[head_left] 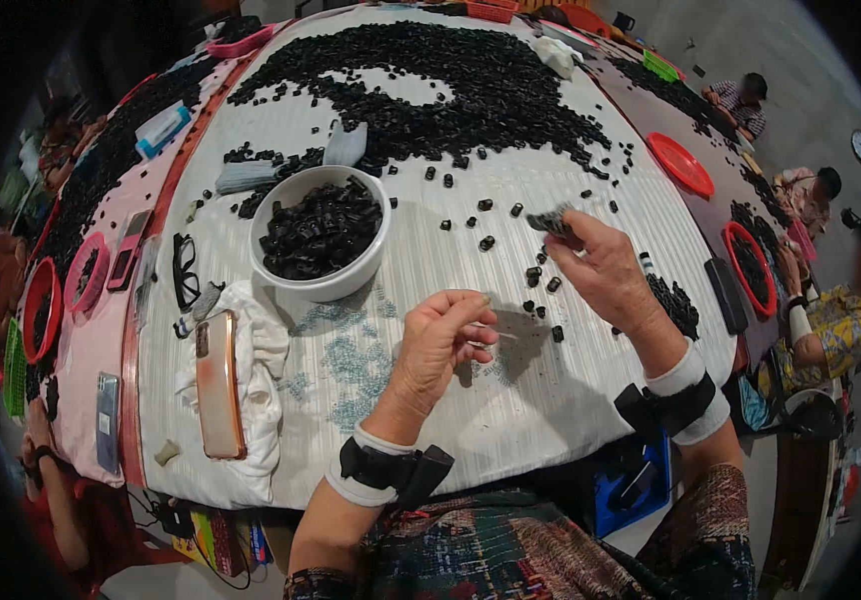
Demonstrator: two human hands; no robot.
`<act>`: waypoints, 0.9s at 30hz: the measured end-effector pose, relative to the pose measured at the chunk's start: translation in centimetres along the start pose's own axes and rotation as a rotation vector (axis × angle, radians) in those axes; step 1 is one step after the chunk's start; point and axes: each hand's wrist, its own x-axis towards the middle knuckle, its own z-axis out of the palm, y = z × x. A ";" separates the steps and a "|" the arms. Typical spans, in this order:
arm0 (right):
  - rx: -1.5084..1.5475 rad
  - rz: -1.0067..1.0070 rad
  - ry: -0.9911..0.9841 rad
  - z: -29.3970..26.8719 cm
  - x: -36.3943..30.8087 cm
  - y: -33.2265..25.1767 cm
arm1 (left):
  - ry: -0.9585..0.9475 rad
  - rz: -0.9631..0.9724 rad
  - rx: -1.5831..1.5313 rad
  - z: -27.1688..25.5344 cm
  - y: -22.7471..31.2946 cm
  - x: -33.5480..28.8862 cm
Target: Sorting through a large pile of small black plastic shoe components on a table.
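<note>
Right hand, centre-right of frame, fingers pinched shut on a small cluster of black plastic pieces at its fingertips, just above the white cloth-covered table. Left hand, lower centre, fingers curled loosely toward the thumb; whether it grips anything is hard to tell, possibly a thin pale sliver, too small to confirm. To do this pick well, the right hand should keep a light fingertip pinch and lift clear of the loose pieces scattered just beside it, not drag them. The held cluster's long axis seems to run left-right, pointing toward frame left, roughly level. White bowl of black pieces sits upper left of the hands; big black pile at top; phone on a cloth at lower left.
</note>
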 end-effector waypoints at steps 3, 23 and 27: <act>-0.157 0.054 0.022 -0.8 -2.3 3.1 | -0.013 0.004 0.018 -0.1 -0.3 0.4; -0.389 -0.192 -0.217 5.2 -1.9 5.1 | -0.073 -0.046 0.031 -0.3 -1.0 0.2; -0.033 -0.143 -0.109 5.5 -1.1 4.7 | -0.026 -0.014 0.020 -0.8 -0.9 0.5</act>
